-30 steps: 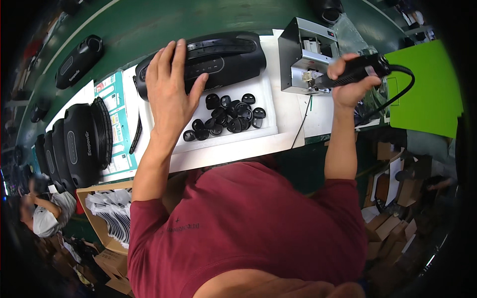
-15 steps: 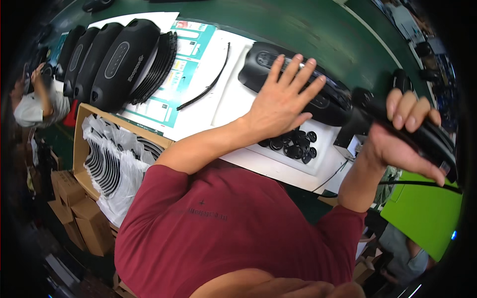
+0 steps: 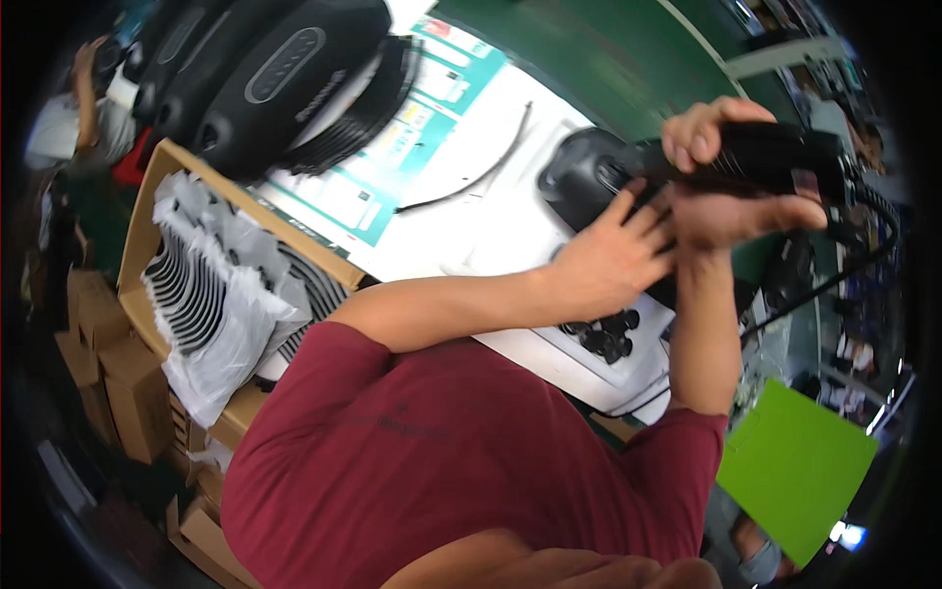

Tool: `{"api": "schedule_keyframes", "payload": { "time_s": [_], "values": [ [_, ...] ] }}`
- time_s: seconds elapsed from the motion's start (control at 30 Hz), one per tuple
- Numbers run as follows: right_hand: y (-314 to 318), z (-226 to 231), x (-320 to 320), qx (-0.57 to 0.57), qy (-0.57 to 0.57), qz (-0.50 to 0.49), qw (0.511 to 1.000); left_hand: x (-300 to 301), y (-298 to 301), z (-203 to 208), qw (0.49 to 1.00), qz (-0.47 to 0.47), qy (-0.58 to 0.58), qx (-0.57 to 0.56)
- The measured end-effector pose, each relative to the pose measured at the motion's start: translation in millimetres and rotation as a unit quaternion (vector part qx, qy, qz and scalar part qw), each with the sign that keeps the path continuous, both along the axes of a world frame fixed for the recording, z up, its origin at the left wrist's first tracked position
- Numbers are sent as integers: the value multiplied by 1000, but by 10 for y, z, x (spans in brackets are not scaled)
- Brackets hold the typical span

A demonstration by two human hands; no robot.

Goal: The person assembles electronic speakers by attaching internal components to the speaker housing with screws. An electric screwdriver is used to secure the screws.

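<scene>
My right hand (image 3: pixel 726 218) is wrapped round a long black corded power tool (image 3: pixel 780 157), whose cord trails from its right end. The tool's left end lies over a black oval housing (image 3: pixel 579 182) on the white work surface. My left hand (image 3: pixel 608 263) rests with fingers spread against this housing's near side, close to the tool. Both hands and the tool hide much of the housing, so where the tool's tip touches cannot be told. Small black round parts (image 3: pixel 606 339) lie just below my left forearm and wrist.
Several black oval housings (image 3: pixel 280 74) stand in a row at far left beside stacked curved black strips (image 3: pixel 378 108). A black strip (image 3: pixel 481 177) lies on the white surface. An open carton (image 3: pixel 142 236) holds plastic-wrapped curved parts. A green panel (image 3: pixel 800 466) is at lower right.
The view has shifted. My right hand has raised the power tool and brought it leftward, nearer my left hand. My left hand has slid toward the housing's near right side.
</scene>
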State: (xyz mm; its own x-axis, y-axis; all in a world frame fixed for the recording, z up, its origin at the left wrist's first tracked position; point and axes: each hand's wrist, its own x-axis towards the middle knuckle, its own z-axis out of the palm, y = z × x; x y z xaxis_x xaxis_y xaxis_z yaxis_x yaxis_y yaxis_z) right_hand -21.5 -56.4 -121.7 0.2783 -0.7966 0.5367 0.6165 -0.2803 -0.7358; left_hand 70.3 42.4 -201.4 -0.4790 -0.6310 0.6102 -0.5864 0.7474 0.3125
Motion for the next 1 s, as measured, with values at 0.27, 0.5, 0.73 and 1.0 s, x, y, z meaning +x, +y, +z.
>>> {"api": "schedule_keyframes", "payload": {
  "time_s": [0.27, 0.5, 0.73, 1.0],
  "values": [
    [-211, -58, -125, -33, 60, 75, 995, -108, -59, -131, 999, 0, 42, -28],
    [85, 107, -426, -3, 62, -65, 996, -211, 23, -88, 999, -18, 44, -5],
    [1740, 467, -2346, -89, 10, -321, 943, -211, -102, -4, 999, -16, 40, 0],
    [2562, -479, -2972, 71, 63, -575, 813, -198, -66, 71, 1000, -12, -19, -8]
  ]
}}
